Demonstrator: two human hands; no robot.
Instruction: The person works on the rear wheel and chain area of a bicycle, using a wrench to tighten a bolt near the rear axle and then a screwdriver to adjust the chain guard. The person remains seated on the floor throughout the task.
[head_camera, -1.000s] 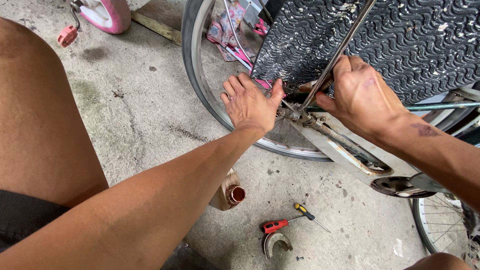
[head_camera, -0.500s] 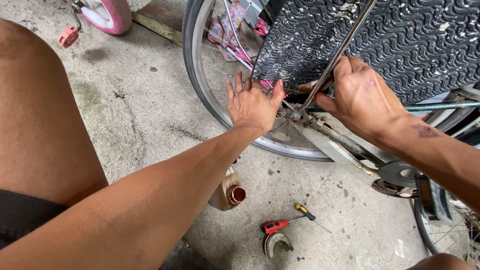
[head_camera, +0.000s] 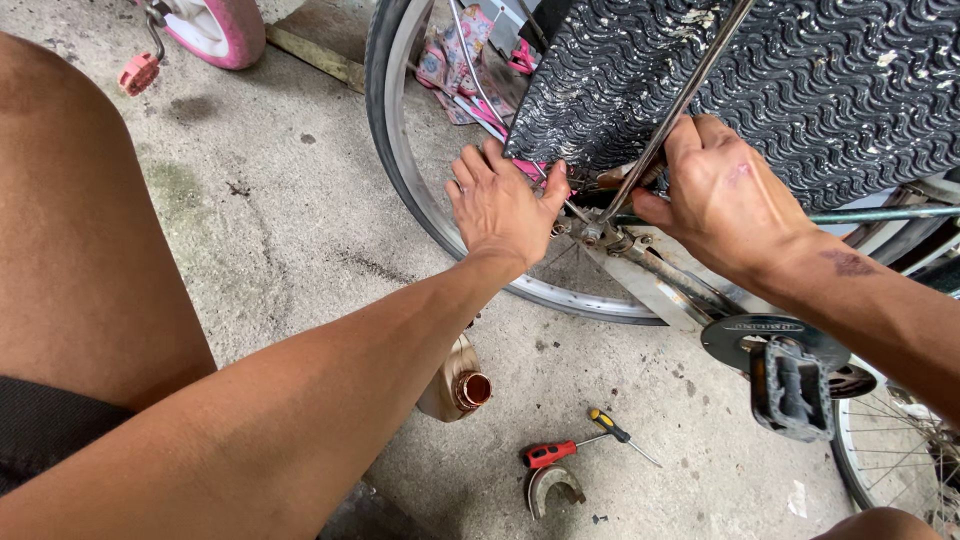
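Since a moment ago the pedal (head_camera: 792, 385) has swung round beneath our right hand (head_camera: 722, 195), whose grip pinches a rod (head_camera: 672, 115) at the wheel (head_camera: 420, 200) hub; our left hand (head_camera: 500, 205), fingers spread, rests on the spokes beside it, above the floor (head_camera: 270, 220)

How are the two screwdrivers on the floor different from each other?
The red-handled screwdriver has a thicker handle; the yellow-and-black screwdriver has a slimmer one. The red one lies handle to the left, with its shaft running up to the right; the yellow-and-black one's thin shaft points down to the right. Both lie flat on the concrete floor, close together, away from both hands.
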